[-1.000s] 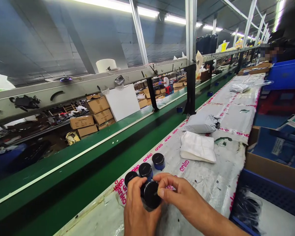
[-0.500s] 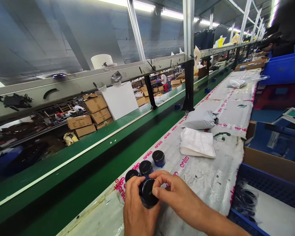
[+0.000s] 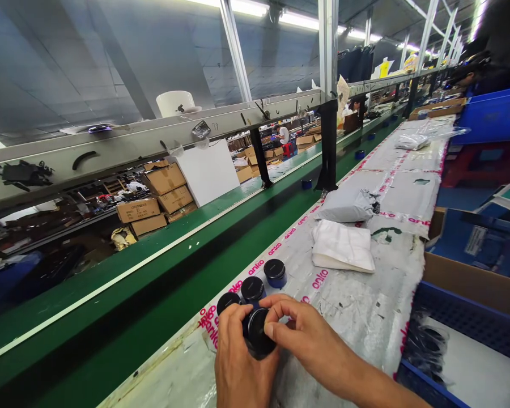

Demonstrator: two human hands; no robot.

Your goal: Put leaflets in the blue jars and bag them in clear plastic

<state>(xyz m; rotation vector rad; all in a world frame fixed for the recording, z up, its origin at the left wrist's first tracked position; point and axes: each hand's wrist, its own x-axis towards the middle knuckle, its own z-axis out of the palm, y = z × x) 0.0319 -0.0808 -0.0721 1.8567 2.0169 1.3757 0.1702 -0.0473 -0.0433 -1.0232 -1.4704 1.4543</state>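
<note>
A short round cylinder with a glossy black top (image 3: pixel 260 333) is tilted in my left hand (image 3: pixel 242 362), whose fingers and thumb wrap around its side. At the right edge of that black top, my right hand (image 3: pixel 300 331) has its thumb and forefinger closed in a pinch. Whether a thin film or tab lies between those fingertips is too small to tell. Just beyond my hands, three like cylinders stand upright in a slanting row: a near one (image 3: pixel 228 302), a middle one (image 3: pixel 252 289) and a far one (image 3: pixel 275 273). Their sides are dark blue.
A folded white cloth (image 3: pixel 343 246) and a grey plastic bag (image 3: pixel 346 205) lie further along the covered bench (image 3: pixel 378 306). To the left runs a green conveyor belt (image 3: pixel 153 306) carrying blue pieces. A blue crate (image 3: pixel 471 309) with bagged parts stands at the right.
The view has shifted very slightly. Both hands keep the same grip, and the held cylinder has turned a little at most.
</note>
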